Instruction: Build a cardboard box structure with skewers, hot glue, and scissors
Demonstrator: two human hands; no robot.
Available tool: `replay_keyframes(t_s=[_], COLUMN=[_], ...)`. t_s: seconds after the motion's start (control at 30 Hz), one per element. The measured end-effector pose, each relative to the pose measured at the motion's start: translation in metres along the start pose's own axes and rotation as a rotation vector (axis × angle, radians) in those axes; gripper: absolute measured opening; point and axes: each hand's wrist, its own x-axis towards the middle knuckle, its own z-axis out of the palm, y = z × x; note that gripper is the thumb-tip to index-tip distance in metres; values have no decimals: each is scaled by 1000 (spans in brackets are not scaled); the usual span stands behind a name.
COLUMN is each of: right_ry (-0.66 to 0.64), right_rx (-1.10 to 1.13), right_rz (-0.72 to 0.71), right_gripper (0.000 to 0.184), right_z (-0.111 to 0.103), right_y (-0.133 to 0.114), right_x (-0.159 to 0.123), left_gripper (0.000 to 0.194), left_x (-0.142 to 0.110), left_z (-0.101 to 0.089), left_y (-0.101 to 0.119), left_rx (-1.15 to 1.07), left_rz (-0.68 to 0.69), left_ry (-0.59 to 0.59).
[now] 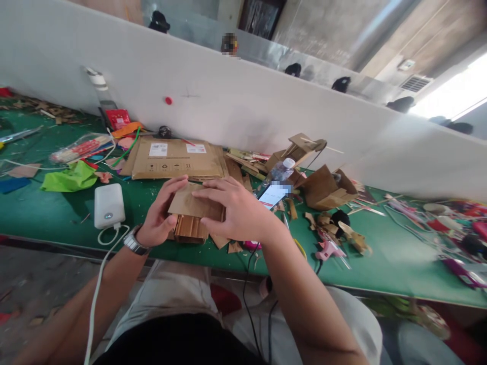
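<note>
A flat cardboard piece [196, 202] lies over a small brown cardboard box [189, 228] near the table's front edge. On its left side, my left hand [162, 209] curves around, fingers along the far edge and thumb at the near corner. My right hand [238, 209] reaches over the right part, its fingertips resting on top and its thumb at the front edge. The box's near side shows ridged inner walls; its far side is hidden by the sheet and my hands.
A white power bank [109, 205] with a cable stands left. Behind lies a flattened carton [177, 159]. To the right are a lit phone [274, 195], a plastic bottle [282, 170], an open cardboard box [327, 188] and a pink glue gun [330, 249]. A white partition [236, 101] rises behind.
</note>
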Motion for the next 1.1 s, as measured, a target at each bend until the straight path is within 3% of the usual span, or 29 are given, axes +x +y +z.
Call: replay_keyframes(t_s=[0.5, 0.77, 1.1], right_ry=[-71, -20, 14], right_rx=[25, 174, 232], right_rz=[27, 62, 57], right_gripper=[53, 99, 90], right_z=[-4, -9, -12], right_y=[2, 11, 20], right_x=[4, -9, -14], left_gripper=[73, 73, 78], left_x=[0, 0, -4], left_z=[4, 6, 6], left_y=[-6, -6, -13], left_rx=[-159, -150, -197], left_rz=[-76, -84, -71], left_ry=[54, 78, 78])
